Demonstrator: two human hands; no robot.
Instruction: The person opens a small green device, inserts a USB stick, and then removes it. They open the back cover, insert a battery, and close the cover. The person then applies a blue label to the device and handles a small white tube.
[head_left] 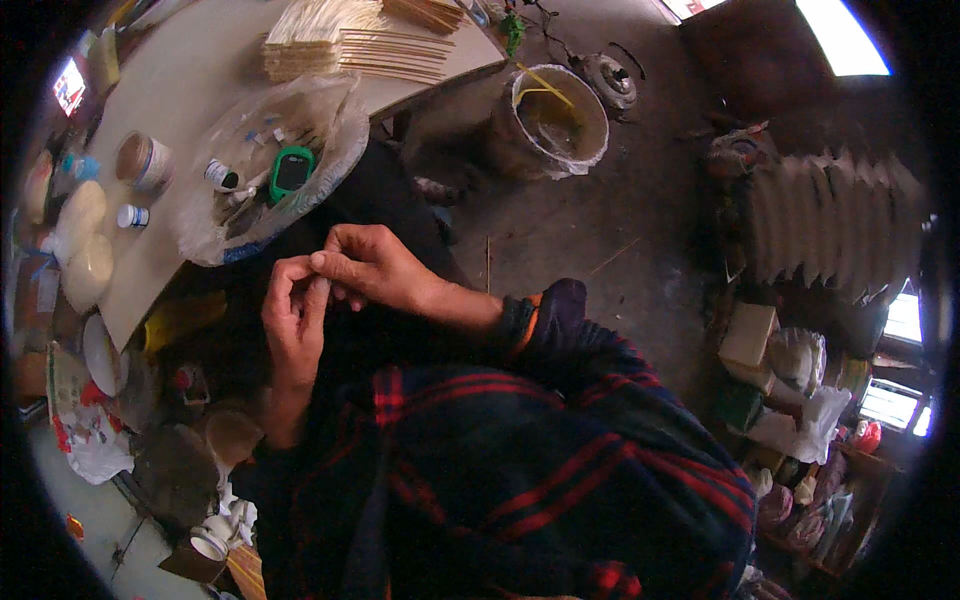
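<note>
Over my lap, my left hand and my right hand meet fingertip to fingertip. Both pinch closed, and whatever lies between the fingers is hidden or too small to make out. Just beyond them a clear plastic bag lies spread at the table edge. In it rest a green-cased device with a dark screen and a small white bottle with a dark end. To the left on the table, a jar lies near a small white-and-blue bottle.
Bundled pale sticks lie at the table's far end. A lined bucket stands on the floor beyond my knees. Thin sticks lie on the floor. At right are a pleated grey object and a box.
</note>
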